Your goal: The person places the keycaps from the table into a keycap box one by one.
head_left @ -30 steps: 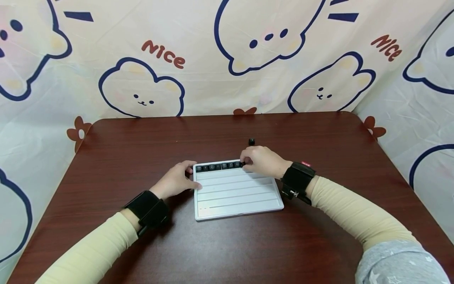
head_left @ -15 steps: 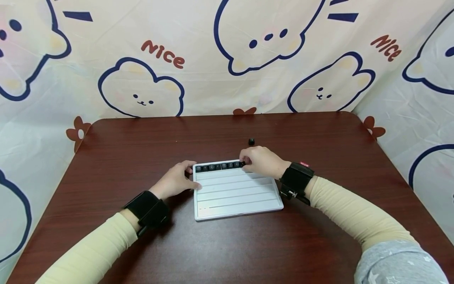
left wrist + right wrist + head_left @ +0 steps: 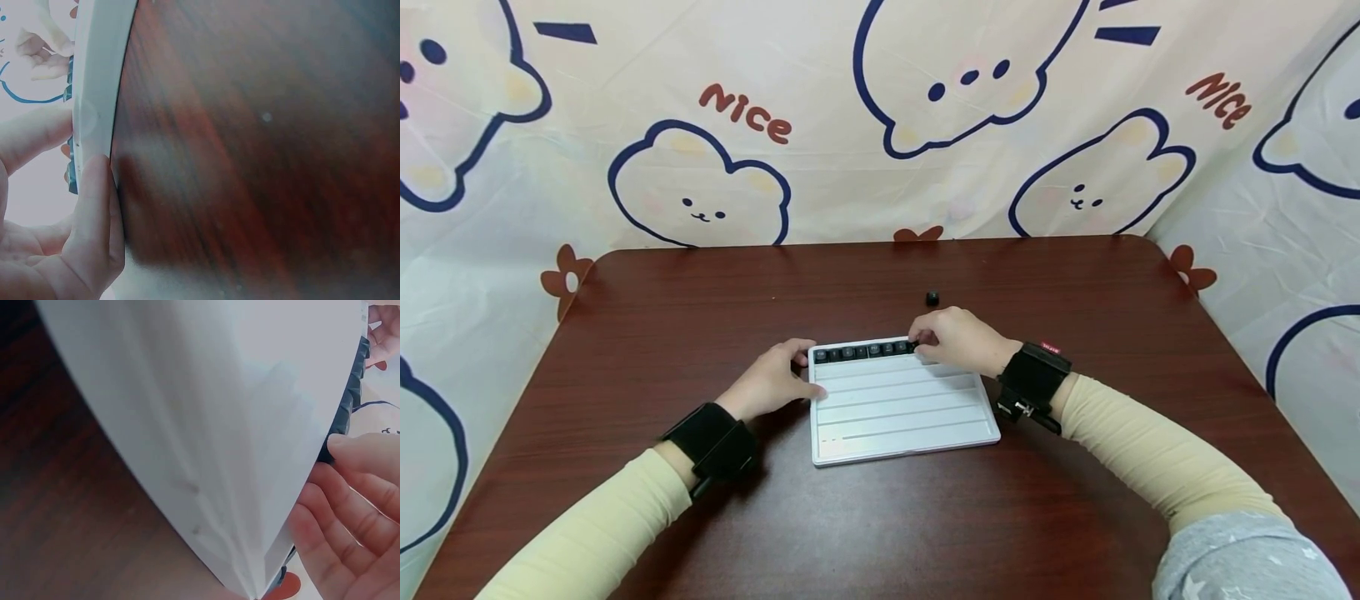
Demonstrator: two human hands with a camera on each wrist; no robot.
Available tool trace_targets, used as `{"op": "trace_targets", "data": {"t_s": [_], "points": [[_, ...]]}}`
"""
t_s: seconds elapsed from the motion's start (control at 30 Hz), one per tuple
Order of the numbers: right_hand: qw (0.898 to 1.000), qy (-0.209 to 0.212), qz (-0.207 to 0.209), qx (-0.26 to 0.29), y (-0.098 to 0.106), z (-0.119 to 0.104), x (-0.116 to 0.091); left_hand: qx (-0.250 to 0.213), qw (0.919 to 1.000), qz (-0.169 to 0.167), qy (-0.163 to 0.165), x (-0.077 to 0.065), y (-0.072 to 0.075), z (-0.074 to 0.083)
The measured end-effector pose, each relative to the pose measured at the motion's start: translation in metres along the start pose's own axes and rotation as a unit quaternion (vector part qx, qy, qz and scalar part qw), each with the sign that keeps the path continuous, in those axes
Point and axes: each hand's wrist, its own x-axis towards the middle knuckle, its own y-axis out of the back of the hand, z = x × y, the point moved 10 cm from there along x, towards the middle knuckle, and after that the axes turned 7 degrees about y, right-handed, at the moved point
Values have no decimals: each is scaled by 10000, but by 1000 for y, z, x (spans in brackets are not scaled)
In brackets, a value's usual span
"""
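Note:
A white board with long raised ridges (image 3: 898, 408) lies on the table. Along its far edge runs a row of small black keycaps (image 3: 848, 353). My left hand (image 3: 775, 379) grips the board's left edge, the thumb on top and the fingers round the far corner. At the right end of the row, my right hand (image 3: 958, 340) pinches a black keycap (image 3: 325, 452) between thumb and index finger, seen in the right wrist view. That keycap is mostly hidden by the fingers in the head view. One loose black keycap (image 3: 932, 298) sits on the table beyond the right hand.
The brown wooden table (image 3: 700, 292) extends on all sides of the board. Behind it hangs a pale curtain (image 3: 835, 183) printed with bears and flowers. Black straps (image 3: 1033, 379) circle both wrists.
My right wrist has shifted very slightly to the right, its fingers staying at the row's end. The left hand, the board and the loose keycap keep their places.

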Motion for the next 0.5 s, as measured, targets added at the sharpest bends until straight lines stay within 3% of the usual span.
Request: {"op": "trace_targets", "data": {"t_s": [0.5], "points": [[9999, -149, 44, -70, -1, -1, 1, -27, 10000, -12, 3, -1, 0, 0]]}}
